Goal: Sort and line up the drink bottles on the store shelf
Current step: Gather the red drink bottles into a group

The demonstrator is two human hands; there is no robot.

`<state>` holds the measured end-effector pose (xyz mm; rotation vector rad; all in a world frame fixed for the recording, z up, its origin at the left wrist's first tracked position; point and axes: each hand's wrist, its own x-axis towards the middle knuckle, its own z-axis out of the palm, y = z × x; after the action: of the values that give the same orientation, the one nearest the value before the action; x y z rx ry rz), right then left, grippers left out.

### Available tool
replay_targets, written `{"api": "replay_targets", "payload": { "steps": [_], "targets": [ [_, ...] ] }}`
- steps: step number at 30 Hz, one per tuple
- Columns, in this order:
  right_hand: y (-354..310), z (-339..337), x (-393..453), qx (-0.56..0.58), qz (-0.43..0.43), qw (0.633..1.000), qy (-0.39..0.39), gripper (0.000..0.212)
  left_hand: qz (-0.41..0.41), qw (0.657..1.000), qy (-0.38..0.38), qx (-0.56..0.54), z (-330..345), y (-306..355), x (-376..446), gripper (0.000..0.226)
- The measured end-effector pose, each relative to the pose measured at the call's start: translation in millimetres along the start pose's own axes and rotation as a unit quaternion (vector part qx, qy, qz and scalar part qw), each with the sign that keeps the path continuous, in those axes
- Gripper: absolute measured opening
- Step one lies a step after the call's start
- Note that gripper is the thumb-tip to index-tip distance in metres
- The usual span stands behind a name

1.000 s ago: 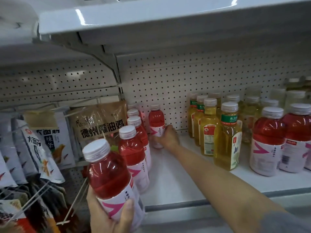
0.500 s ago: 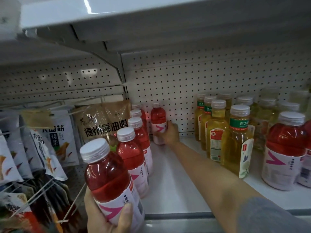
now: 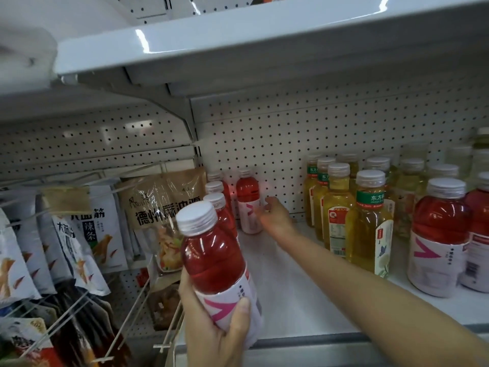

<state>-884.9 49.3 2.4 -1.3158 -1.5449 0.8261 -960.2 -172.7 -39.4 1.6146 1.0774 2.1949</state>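
Note:
My left hand [image 3: 211, 337] grips a red drink bottle [image 3: 215, 260] with a white cap by its label, tilted, in front of the white shelf's [image 3: 291, 292] left end. Behind it a row of red bottles [image 3: 214, 187] runs back along the left side. My right hand [image 3: 275, 219] reaches to the back of the shelf, its curled fingers on the right side of a lone red bottle [image 3: 247, 205] that stands upright by the pegboard.
Yellow tea bottles [image 3: 369, 223] stand in rows right of my arm, with two more red bottles [image 3: 439, 239] at the far right. Snack bags [image 3: 158, 207] hang on wire hooks to the left. An upper shelf [image 3: 264, 35] overhangs.
My left hand has raised its red bottle and brought it right, toward the shelf. My right hand has stayed at the back bottle, now more beside it.

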Motion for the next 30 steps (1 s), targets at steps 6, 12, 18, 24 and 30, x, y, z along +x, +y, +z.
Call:
{"api": "replay_targets", "payload": {
  "steps": [6, 12, 18, 24, 30],
  "targets": [
    [-16, -72, -137, 0.258, -0.151, 0.949, -0.102, 0.031, -0.046, 0.996, -0.071, 0.016, 21, 7, 8, 0.092],
    [-9, -110, -186, 0.216, -0.201, 0.932, -0.211, 0.078, -0.051, 0.992, -0.115, 0.031, 36, 18, 17, 0.089],
    [-23, -101, -200, 0.103, -0.192, 0.971, -0.095, 0.095, -0.075, 0.986, -0.145, 0.033, 41, 16, 14, 0.074],
    [-13, -82, -169, 0.118, -0.099, 0.988, -0.032, 0.073, -0.037, 0.986, -0.07, 0.144, 18, 13, 16, 0.06],
    [13, -55, -70, 0.105, -0.025, 0.994, 0.023, 0.085, -0.144, 0.95, 0.047, 0.273, -21, -16, 22, 0.105]
  ]
}}
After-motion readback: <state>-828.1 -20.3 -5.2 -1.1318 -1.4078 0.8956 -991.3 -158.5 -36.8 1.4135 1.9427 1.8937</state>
